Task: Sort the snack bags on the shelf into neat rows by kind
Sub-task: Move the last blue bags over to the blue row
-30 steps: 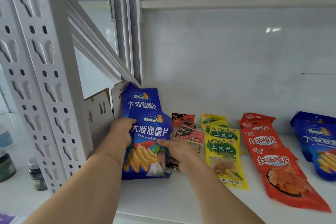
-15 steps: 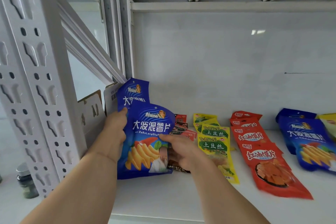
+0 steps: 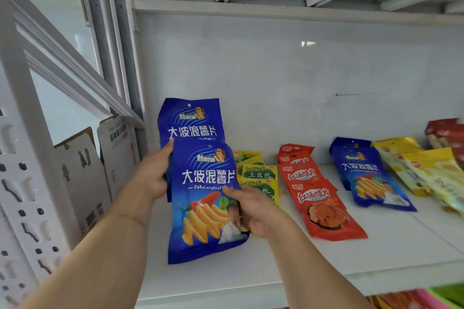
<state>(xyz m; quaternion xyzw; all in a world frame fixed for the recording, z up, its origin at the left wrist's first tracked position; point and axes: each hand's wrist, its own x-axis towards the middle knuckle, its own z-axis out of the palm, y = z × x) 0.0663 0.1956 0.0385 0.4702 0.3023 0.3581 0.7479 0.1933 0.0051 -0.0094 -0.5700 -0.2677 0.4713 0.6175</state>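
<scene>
Two blue potato-chip bags overlap at the left of the white shelf (image 3: 376, 253). The front blue bag (image 3: 206, 208) stands raised off the shelf, and the rear blue bag (image 3: 190, 123) shows above it. My left hand (image 3: 153, 173) holds their left edge, fingertips on the rear bag. My right hand (image 3: 251, 208) grips the front bag's right edge. Behind my right hand lie yellow-green bags (image 3: 258, 178) in a row. To their right lie a row of red bags (image 3: 313, 195), then more blue bags (image 3: 369, 178).
Yellow bags (image 3: 426, 173) and dark red bags (image 3: 447, 130) lie at the far right. White cardboard pieces (image 3: 85, 173) lean against the shelf's left upright (image 3: 22, 183). The back wall (image 3: 301, 83) stands close behind the rows. More packets (image 3: 411, 300) show on the level below.
Both hands have lifted the two blue bags higher and more upright. The view has swung so that more bags at the right show. The small dark packets are now hidden behind the front bag.
</scene>
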